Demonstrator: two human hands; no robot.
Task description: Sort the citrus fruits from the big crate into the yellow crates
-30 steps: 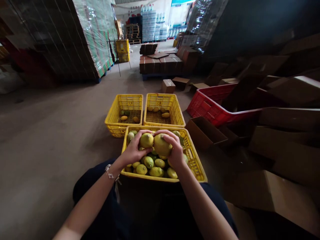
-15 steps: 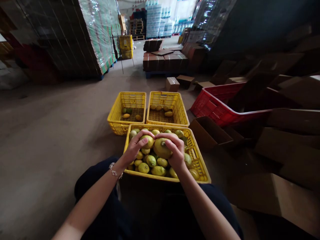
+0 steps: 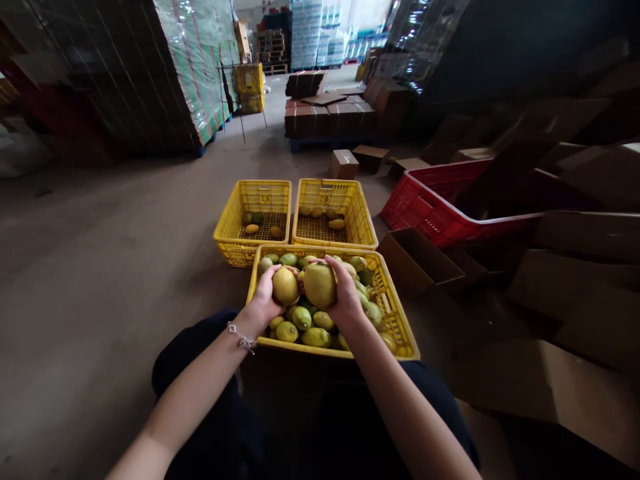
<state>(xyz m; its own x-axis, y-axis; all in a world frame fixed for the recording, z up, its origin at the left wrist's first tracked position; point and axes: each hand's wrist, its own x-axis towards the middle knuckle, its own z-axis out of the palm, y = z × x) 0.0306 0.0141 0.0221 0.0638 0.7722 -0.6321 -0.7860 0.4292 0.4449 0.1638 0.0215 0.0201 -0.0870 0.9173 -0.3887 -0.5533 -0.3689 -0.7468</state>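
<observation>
A yellow crate (image 3: 407, 327) full of yellow-green fruits stands close in front of me. My left hand (image 3: 264, 297) holds a smaller yellow fruit (image 3: 285, 286) above the crate's left part. Beside it, my right hand (image 3: 346, 292) grips a larger greenish-yellow fruit (image 3: 320, 286) from its right side. The two held fruits are near each other, with the fingers partly hidden behind them. Beyond the full crate are a left yellow crate (image 3: 227, 245) and a right yellow crate (image 3: 370, 230), each with several fruits at the bottom.
A red crate (image 3: 425, 210) and an open cardboard box (image 3: 415, 263) are at the right, among more cardboard. Flattened cartons on a blue pallet (image 3: 320, 142) lie farther back. Wrapped stacks (image 3: 200, 73) rise at the back left.
Both hands have turned the held fruits, and the thumbs no longer lie across their fronts. The fruits' broad faces now show. The view has shifted slightly.
</observation>
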